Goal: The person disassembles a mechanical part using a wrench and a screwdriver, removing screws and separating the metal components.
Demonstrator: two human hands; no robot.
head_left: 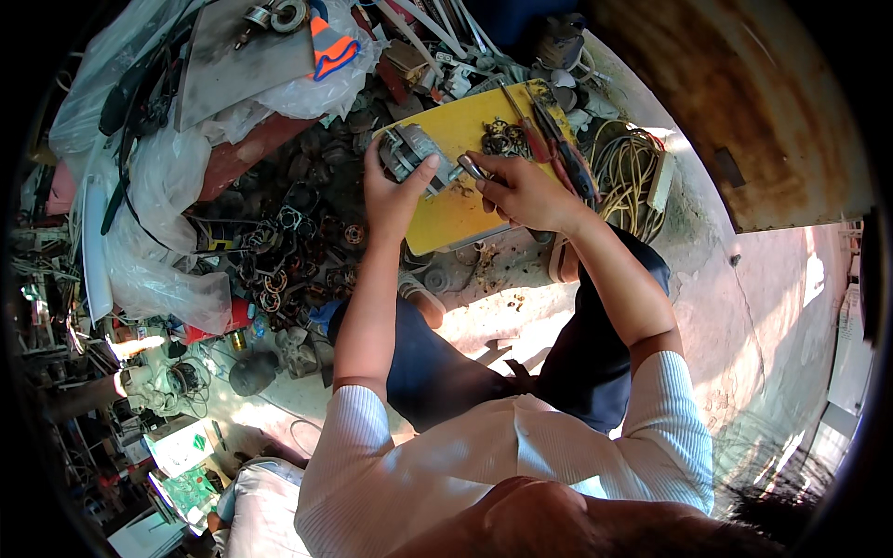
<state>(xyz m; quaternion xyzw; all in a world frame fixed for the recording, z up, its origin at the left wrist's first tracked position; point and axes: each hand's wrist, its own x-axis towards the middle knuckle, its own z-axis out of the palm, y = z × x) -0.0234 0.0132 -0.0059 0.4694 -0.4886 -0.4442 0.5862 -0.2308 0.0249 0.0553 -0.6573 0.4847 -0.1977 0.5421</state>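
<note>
My left hand (393, 197) is wrapped round a small grey metal motor (417, 154), holding it above a yellow board (430, 229). The motor's shaft end points right, toward my right hand (528, 192). Between the thumb and fingers of that hand is a small shiny metal piece (472, 167), close to the shaft end; its exact kind is hidden by my fingers. Beyond my right hand, a red-handled screwdriver (536, 141) and dark-handled pliers (575, 166) lie on the board, beside a small heap of dark metal parts (505, 138).
Coiled yellowish cable (633, 172) lies right of the board. Several copper-wound motor parts (274, 279) are heaped at the left, near clear plastic sheeting (158, 256). A grey flat panel (246, 65) is at the far left. A rusty brown panel (753, 102) stands at the right.
</note>
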